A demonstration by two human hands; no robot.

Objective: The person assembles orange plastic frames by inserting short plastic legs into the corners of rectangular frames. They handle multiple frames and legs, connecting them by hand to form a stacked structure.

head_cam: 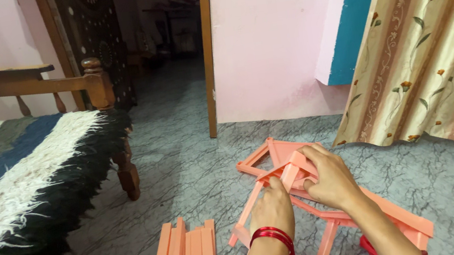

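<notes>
A salmon-pink plastic frame assembly [268,157] lies on the grey marbled floor, made of joined bars and panels. My left hand [272,207], with red bangles at the wrist, grips a pink bar [289,175] at the middle of the frame. My right hand [330,176] closes over the same joint from the right, its fingers wrapped on the pink pieces. A long pink panel [401,217] runs under my right forearm toward the lower right.
A stack of several loose pink slats [186,252] lies on the floor to the left of the frame. A wooden bed [96,85] with a shaggy striped blanket [25,175] stands at left. A floral curtain [431,50] hangs at right, an open doorway behind.
</notes>
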